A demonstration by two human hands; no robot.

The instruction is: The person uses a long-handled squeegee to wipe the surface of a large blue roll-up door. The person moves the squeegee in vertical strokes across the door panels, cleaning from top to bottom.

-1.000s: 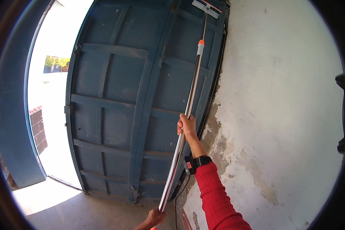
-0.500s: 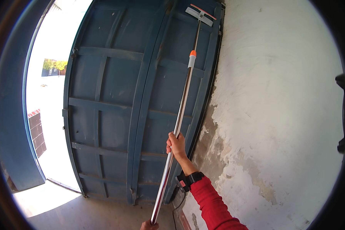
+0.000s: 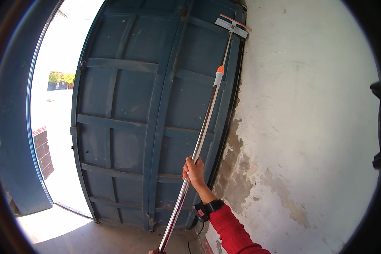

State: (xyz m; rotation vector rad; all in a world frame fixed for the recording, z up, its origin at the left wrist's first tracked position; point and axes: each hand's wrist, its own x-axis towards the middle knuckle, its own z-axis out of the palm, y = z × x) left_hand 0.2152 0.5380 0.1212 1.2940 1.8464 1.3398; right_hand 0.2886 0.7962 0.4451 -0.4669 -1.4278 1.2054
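A long-handled squeegee [image 3: 232, 28] reaches up across a blue metal door [image 3: 129, 97]. Its pale head with a pinkish-orange blade edge is over the door's upper right corner, by the white wall; whether it touches, I cannot tell. The shiny telescopic pole [image 3: 205, 122] has an orange and white collar and slants down toward the lower left. My right hand [image 3: 194, 172] is wrapped round the pole's middle. At the picture's lower edge my left hand [image 3: 155, 252] grips the pole's lower part, mostly cut off from view.
To the right stands a white wall [image 3: 305, 106] with peeling plaster low down. A bright open doorway [image 3: 63, 161] lies left of the door, beside another blue door leaf [image 3: 12, 127]. A black cable [image 3: 194, 241] runs down to the concrete floor [image 3: 101, 239].
The squeegee head has shifted right, toward the wall, and the pole leans further right. My left hand has gone lower and further left. The view has tipped slightly upward.
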